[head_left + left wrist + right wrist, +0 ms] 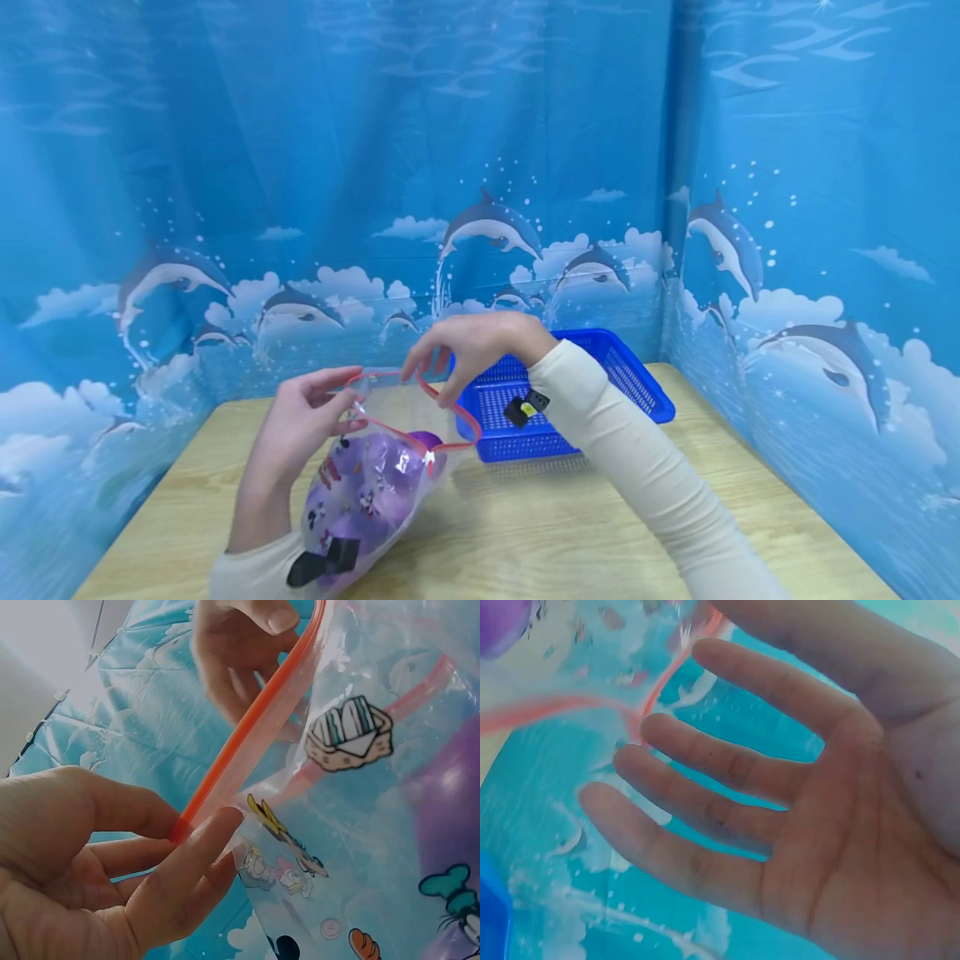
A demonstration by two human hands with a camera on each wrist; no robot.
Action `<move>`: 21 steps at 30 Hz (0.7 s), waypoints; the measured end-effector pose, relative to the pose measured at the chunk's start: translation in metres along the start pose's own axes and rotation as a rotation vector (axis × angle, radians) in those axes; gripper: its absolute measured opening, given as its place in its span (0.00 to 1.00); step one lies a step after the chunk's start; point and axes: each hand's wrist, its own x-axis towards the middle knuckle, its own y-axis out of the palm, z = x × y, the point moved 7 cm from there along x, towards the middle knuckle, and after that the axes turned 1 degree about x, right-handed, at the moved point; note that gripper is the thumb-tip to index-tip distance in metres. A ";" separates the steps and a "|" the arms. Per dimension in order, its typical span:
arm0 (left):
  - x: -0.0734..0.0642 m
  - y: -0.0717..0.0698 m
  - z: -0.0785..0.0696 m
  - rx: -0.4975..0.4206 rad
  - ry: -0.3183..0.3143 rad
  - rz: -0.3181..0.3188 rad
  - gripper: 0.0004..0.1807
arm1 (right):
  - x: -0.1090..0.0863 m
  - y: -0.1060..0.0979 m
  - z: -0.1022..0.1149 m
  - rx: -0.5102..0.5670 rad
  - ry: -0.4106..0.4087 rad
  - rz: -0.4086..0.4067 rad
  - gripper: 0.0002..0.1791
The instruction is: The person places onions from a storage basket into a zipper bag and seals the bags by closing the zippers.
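Clear bag (pixel 366 500): mouth up, long axis slanting near-left to far-right.

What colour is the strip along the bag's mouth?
The strip is orange-red; it shows best in the left wrist view.

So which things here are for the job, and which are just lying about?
For the job:
left hand, pinching the edge
right hand
bag
purple balls inside

Just there:
basket, probably; neither hand holds it
table
curtain
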 end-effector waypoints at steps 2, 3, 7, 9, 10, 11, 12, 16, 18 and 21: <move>0.000 0.000 0.000 0.000 -0.003 0.000 0.26 | -0.002 -0.003 -0.011 0.008 0.026 -0.003 0.30; 0.000 0.000 0.000 0.000 -0.004 0.000 0.26 | -0.003 -0.003 -0.017 0.012 0.043 -0.003 0.30; 0.000 0.000 0.001 -0.001 -0.008 -0.001 0.26 | -0.006 -0.004 -0.042 0.085 0.115 0.014 0.30; 0.000 0.000 0.000 0.002 -0.007 -0.002 0.26 | -0.009 -0.003 -0.056 0.129 0.152 0.019 0.29; 0.000 -0.001 0.000 0.004 -0.007 -0.002 0.26 | -0.010 -0.003 -0.063 0.149 0.167 0.022 0.29; 0.000 -0.001 0.000 0.006 -0.006 -0.002 0.26 | -0.011 -0.003 -0.070 0.160 0.186 0.021 0.29; 0.000 -0.001 0.000 0.007 -0.005 -0.002 0.26 | -0.012 -0.002 -0.078 0.169 0.206 0.018 0.29; 0.000 -0.001 0.001 0.010 0.000 -0.001 0.26 | -0.016 0.000 -0.107 0.187 0.277 0.011 0.28; 0.000 -0.001 0.001 0.008 0.002 0.000 0.26 | -0.018 0.003 -0.121 0.206 0.307 0.011 0.28; 0.000 -0.001 0.001 0.005 0.005 0.002 0.26 | -0.020 0.010 -0.141 0.240 0.350 0.022 0.28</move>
